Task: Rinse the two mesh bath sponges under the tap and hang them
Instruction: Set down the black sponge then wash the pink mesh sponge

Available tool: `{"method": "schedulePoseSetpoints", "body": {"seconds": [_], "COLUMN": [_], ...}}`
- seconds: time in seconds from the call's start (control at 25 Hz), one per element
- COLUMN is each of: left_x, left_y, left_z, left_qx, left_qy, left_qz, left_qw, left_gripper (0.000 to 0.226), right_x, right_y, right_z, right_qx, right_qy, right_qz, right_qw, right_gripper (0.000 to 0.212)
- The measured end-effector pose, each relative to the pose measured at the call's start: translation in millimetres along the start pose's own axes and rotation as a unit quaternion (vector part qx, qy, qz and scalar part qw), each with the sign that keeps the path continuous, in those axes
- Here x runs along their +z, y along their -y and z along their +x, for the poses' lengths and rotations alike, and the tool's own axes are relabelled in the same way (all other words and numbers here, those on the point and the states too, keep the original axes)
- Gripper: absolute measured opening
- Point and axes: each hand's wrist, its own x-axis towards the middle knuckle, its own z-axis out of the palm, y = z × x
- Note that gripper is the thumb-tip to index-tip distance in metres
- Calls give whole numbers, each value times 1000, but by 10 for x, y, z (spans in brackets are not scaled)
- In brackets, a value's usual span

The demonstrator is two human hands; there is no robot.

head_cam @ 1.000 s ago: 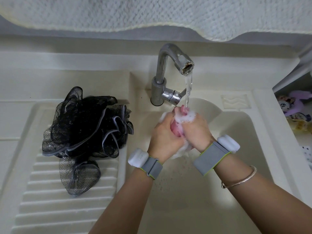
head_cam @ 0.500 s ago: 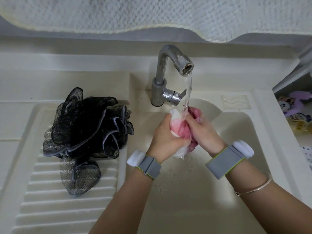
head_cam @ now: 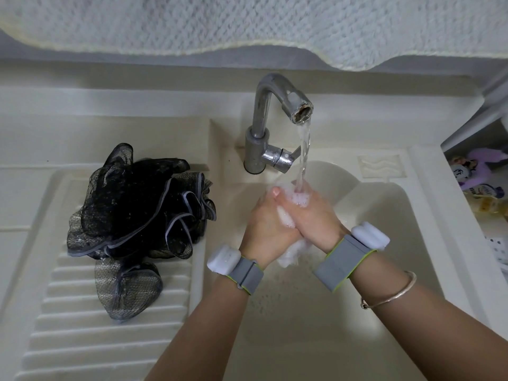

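White towel (head_cam: 275, 20) overhangs the rear wall. Cream sink (head_cam: 412, 243) beneath running tap (head_cam: 275, 125). Black mesh sponge (head_cam: 137, 215) lies on the ribbed drainboard (head_cam: 68, 325), left of the basin. Left hand (head_cam: 268, 224) and right hand (head_cam: 313, 215) both clench the sudsy white sponge (head_cam: 291, 251) under the stream.

Both hands have closed tighter round the wet sponge (head_cam: 288, 254): its pink mesh, showing half a second ago, is now hidden, only white foam squeezing out between left hand (head_cam: 268, 225) and right hand (head_cam: 316, 215)
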Motion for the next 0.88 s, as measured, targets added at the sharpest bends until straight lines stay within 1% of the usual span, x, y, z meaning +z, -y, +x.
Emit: {"method": "schedulePoseSetpoints", "body": {"seconds": [0.08,0.16,0.24,0.32,0.36,0.4,0.44,0.48,0.52,0.56,0.6,0.64,0.68,0.72,0.76,0.8,0.84,0.88], "left_x": [12,38,46,36,27,15,23,31,50,48,43,28,9,-13,-31,-54,-65,-76], "left_y": [15,10,-5,9,24,25,33,52,80,80,64,20,-10,-20,-17,-26,-42,-37], "left_z": [9,18,8,25,35,32,31,24,29,15,7,-9,-10,-6,-4,-2,4,10], "left_qx": [-8,-1,12,14,20,28,38,49,65,77,88,95,93,78,54,26,3,-10], "left_qy": [0,-1,-16,-17,1,35,75,109,128,123,110,90,66,45,38,42,53,58], "left_qz": [-7,-5,3,-34,-63,-92,-115,-112,-100,-82,-69,-58,-47,-45,-56,-74,-76,-60], "left_qw": [1000,1000,1000,999,998,995,990,986,985,986,988,990,992,995,996,996,996,996], "left_gripper": [65,64,65,73,82,91,101,111,117,117,108,94,82,74,62,51,43,36], "right_x": [8,12,15,-28,-72,-124,-187,-244,-279,-286,-265,-240,-221,-214,-218,-223,-226,-213], "right_y": [-2,-49,-81,-99,-93,-93,-84,-85,-98,-99,-95,-84,-67,-67,-61,-88,-110,-131], "right_z": [38,90,109,136,161,182,179,156,121,74,28,6,-2,8,10,13,-16,-74], "right_qx": [6,19,17,24,46,81,119,152,174,186,192,193,189,171,131,76,22,-19], "right_qy": [-7,-15,-18,-58,-80,-87,-73,-42,1,45,80,102,103,77,40,22,46,92], "right_qz": [20,26,60,129,174,224,280,328,356,361,346,311,259,211,184,186,209,242], "right_qw": [1000,999,998,990,980,967,950,931,918,913,915,925,942,959,973,979,976,966], "right_gripper": [31,29,26,30,33,33,30,27,26,26,28,31,36,41,45,52,61,67]}}
